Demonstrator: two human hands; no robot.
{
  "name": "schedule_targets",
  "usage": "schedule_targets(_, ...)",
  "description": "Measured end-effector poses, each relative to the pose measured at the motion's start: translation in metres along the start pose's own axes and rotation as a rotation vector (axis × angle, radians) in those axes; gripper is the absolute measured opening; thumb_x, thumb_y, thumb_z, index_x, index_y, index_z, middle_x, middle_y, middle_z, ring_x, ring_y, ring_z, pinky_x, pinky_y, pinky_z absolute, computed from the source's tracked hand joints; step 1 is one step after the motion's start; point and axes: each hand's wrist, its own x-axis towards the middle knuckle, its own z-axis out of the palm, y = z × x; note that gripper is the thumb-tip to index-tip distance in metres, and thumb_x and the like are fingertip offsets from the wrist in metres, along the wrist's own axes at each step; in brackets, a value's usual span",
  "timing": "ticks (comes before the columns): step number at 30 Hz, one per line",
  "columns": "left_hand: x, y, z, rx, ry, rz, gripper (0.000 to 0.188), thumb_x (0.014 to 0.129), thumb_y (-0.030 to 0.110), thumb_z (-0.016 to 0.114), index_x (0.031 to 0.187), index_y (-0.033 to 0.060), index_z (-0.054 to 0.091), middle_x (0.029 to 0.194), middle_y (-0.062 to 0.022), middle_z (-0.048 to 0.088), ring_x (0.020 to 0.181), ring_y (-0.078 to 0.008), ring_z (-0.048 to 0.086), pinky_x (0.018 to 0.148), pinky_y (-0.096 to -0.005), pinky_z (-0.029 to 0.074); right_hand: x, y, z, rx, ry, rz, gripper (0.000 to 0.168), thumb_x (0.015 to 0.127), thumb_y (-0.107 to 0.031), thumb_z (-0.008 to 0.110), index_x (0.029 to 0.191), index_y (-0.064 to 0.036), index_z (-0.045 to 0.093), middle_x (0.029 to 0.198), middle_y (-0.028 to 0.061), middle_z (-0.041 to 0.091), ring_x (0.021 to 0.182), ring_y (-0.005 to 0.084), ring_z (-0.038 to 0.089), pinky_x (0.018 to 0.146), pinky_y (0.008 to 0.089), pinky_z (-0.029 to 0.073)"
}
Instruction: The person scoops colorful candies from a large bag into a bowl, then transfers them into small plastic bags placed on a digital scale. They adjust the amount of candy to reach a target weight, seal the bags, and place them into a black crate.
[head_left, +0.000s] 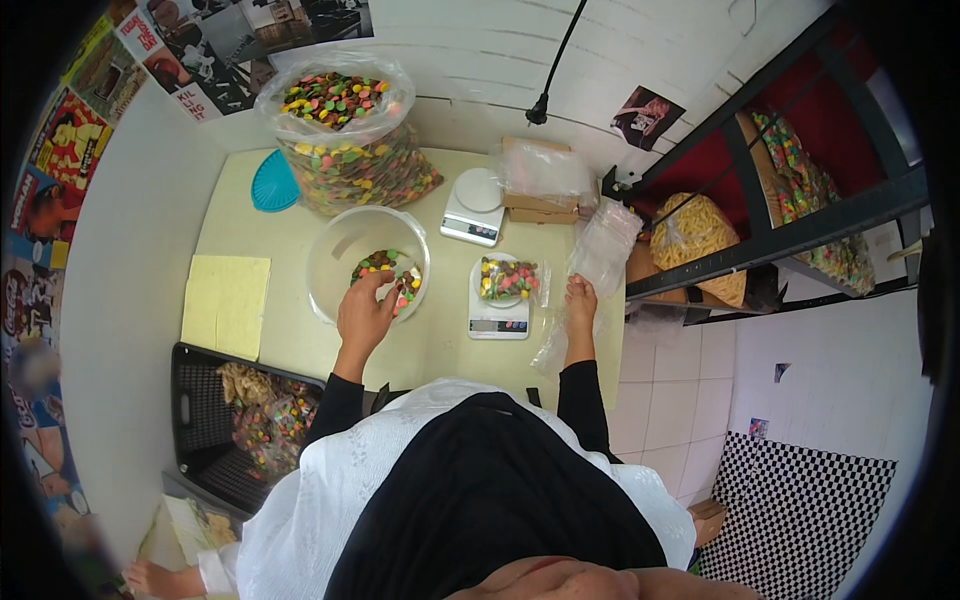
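Note:
My left hand (367, 304) reaches over the near rim of a translucent plastic tub (321, 255), thumb and fingers apart. Colourful button-shaped candies (405, 289) lie in the bottom of the tub. At the table's right side, my right hand (581, 296) has its fingers close together at the lower end of a stack of clear plastic bags (606, 240); whether it pinches one cannot be told. Between my hands, a clear bag of candies (510, 279) rests on a white digital kitchen scale (499, 327). Loose clear plastic (551, 352) lies below my right hand.
A large open sack of candies (352, 161) stands behind the tub, beside a blue lid (274, 181). A second scale (472, 217) and cardboard boxes (544, 214) are farther back. A black crate (184, 420) holds filled bags. Another person's hand (161, 579) shows lower left. Metal shelving (795, 247) borders the right.

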Motion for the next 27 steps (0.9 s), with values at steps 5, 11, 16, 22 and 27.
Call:
schedule_targets(5, 0.004, 0.009, -0.003, 0.032, -0.031, -0.015, 0.020, 0.085, 0.020, 0.070, 0.101, 0.0085, 0.069, 0.101, -0.0079, 0.071, 0.091, -0.0298, 0.068, 0.075, -0.0392, 0.053, -0.002, 0.003, -0.021, 0.015, 0.049, 0.066, 0.035, 0.100, -0.030, 0.055, 0.123, -0.004, 0.059, 0.119, 0.0069, 0.064, 0.105, 0.0165, 0.059, 0.090, 0.0300, 0.046)
schedule_targets(11, 0.004, 0.014, -0.005, 0.045, -0.064, -0.053, 0.019, 0.085, 0.020, 0.070, 0.100, 0.0089, 0.070, 0.101, -0.0083, 0.071, 0.088, -0.0301, 0.068, 0.072, -0.0393, 0.053, -0.008, 0.018, -0.026, 0.038, 0.008, 0.100, 0.029, 0.100, -0.026, 0.056, 0.119, -0.005, 0.061, 0.109, 0.0033, 0.065, 0.091, 0.0103, 0.059, 0.080, 0.0246, 0.048)
schedule_targets(16, 0.003, 0.012, -0.003, 0.035, -0.057, -0.055, 0.019, 0.084, 0.020, 0.070, 0.099, 0.0095, 0.070, 0.101, -0.0076, 0.071, 0.082, -0.0302, 0.068, 0.069, -0.0394, 0.053, -0.015, 0.021, -0.018, 0.015, -0.089, 0.137, 0.029, 0.099, -0.027, 0.057, 0.117, -0.004, 0.062, 0.107, 0.0035, 0.066, 0.090, 0.0105, 0.060, 0.079, 0.0239, 0.049)
schedule_targets(22, 0.006, 0.016, -0.005, 0.008, -0.082, -0.048, 0.021, 0.081, 0.018, 0.072, 0.101, 0.0098, 0.070, 0.100, -0.0081, 0.070, 0.080, -0.0298, 0.067, 0.067, -0.0385, 0.052, -0.019, 0.024, 0.000, -0.022, -0.171, 0.154, 0.032, 0.099, -0.031, 0.056, 0.116, -0.005, 0.063, 0.104, 0.0022, 0.066, 0.089, 0.0115, 0.060, 0.079, 0.0262, 0.050)
schedule_targets(27, 0.005, 0.013, -0.006, -0.039, -0.116, -0.035, 0.026, 0.078, 0.014, 0.074, 0.103, 0.0101, 0.070, 0.099, -0.0103, 0.070, 0.084, -0.0305, 0.067, 0.069, -0.0388, 0.052, -0.022, 0.026, 0.008, -0.083, -0.195, 0.137, 0.029, 0.099, -0.029, 0.056, 0.114, -0.006, 0.063, 0.101, 0.0010, 0.064, 0.087, 0.0111, 0.060, 0.076, 0.0275, 0.051)
